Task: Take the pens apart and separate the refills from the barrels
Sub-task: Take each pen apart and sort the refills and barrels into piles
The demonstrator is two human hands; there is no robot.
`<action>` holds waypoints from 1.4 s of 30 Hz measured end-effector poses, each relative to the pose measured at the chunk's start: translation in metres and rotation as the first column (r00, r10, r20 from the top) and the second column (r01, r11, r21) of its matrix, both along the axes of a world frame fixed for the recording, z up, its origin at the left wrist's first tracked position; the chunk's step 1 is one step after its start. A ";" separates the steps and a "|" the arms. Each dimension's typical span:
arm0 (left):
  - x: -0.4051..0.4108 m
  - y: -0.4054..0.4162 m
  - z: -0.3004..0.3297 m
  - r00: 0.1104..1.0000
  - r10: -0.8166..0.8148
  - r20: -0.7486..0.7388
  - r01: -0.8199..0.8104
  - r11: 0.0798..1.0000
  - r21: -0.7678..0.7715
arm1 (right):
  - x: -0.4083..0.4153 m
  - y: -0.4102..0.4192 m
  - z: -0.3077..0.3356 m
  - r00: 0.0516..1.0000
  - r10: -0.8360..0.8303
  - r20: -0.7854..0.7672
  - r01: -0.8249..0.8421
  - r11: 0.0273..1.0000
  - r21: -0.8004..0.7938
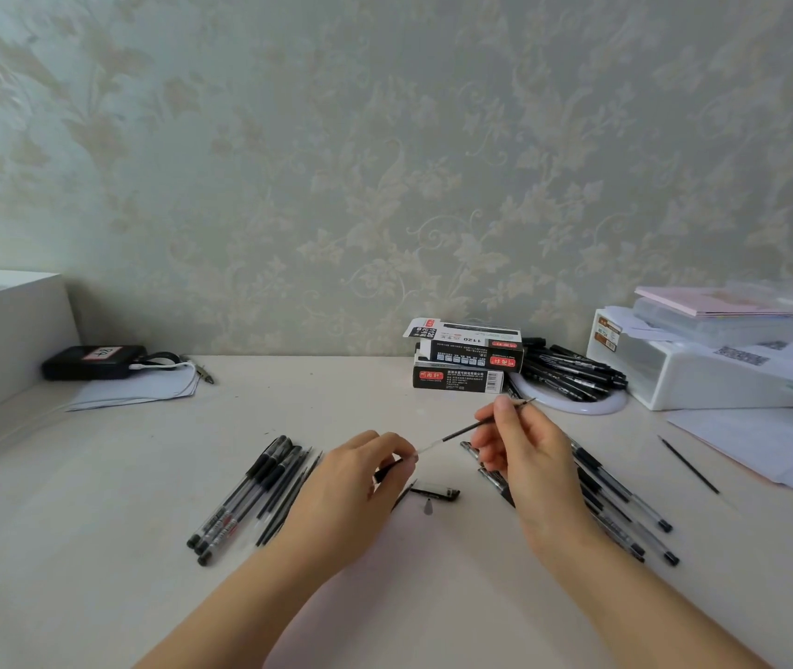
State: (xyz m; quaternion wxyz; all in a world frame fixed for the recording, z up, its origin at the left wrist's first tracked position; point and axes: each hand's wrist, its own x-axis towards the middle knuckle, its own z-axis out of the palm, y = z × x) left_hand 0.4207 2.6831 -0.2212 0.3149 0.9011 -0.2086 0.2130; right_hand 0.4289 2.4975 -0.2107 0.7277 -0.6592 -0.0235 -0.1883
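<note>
My right hand [525,446] pinches a thin refill [457,433] near its tip. The refill's other end sits in the pen barrel [387,469] that my left hand [361,480] grips. Below the hands lie a black pen cap [438,493] and a small grey tip cone [428,507]. To the left lie emptied barrels [235,499] beside a row of black refills [290,490]. To the right, whole pens [621,499] lie in a pile, partly hidden by my right hand.
Two stacked pen boxes [464,362] stand at the back, with more black pens on a white plate [573,374]. A white plastic bin [703,369] and papers [761,446] fill the right side, where a single refill [689,465] lies. A black pouch [95,362] sits back left.
</note>
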 end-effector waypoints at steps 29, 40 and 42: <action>-0.004 -0.001 0.004 0.997 -0.073 -0.005 0.071 0.987 -0.146 | -0.008 0.009 -0.009 0.986 0.165 0.026 -0.081 0.606 -0.791; 0.000 0.001 0.000 0.997 -0.072 -0.012 0.071 0.995 -0.068 | -0.006 0.009 -0.018 0.972 0.235 0.031 -0.082 0.458 -0.885; 0.001 0.003 -0.002 0.997 -0.069 -0.020 0.069 0.997 -0.037 | -0.005 0.008 -0.016 0.988 0.150 0.029 -0.076 0.647 -0.759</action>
